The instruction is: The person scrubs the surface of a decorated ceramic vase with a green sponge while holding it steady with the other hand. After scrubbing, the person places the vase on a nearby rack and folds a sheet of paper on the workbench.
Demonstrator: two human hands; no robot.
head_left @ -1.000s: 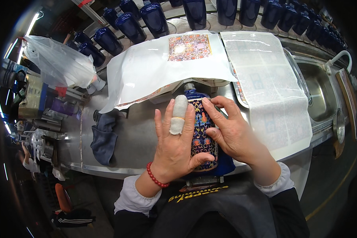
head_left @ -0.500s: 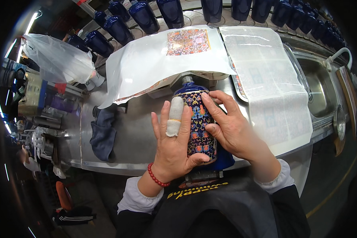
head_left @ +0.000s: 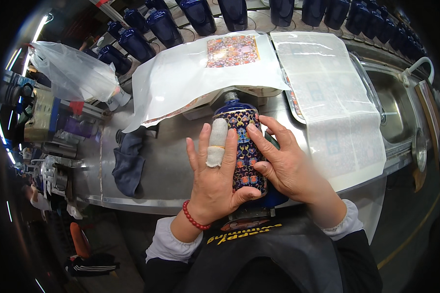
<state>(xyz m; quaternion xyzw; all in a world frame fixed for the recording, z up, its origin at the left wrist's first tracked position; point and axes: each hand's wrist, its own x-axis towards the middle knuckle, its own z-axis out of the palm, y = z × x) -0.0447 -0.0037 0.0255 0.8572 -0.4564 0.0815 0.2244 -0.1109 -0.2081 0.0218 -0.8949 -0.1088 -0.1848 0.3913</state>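
Note:
A dark blue glass bottle with a clear threaded neck stands in front of me. A colourful floral-patterned sheet covers its front. My left hand lies flat along the bottle's left side, fingers stretched and spread, its thumb across the lower front. A grey cloth sleeve wraps one finger. On the right side, my right hand rests with index fingertip and thumb against the pattern, fingers apart. Something dark green shows between its fingers. The bottle's base is mostly hidden.
White sheets with a printed floral panel cover trays behind the bottle; translucent paper lies to their right. Several blue bottles line the far side. A dark cloth lies left, a steel sink right.
My right index fingertip has slid slightly down the patterned front. The far row of blue bottles has shifted to the right. My left hand stays almost in place.

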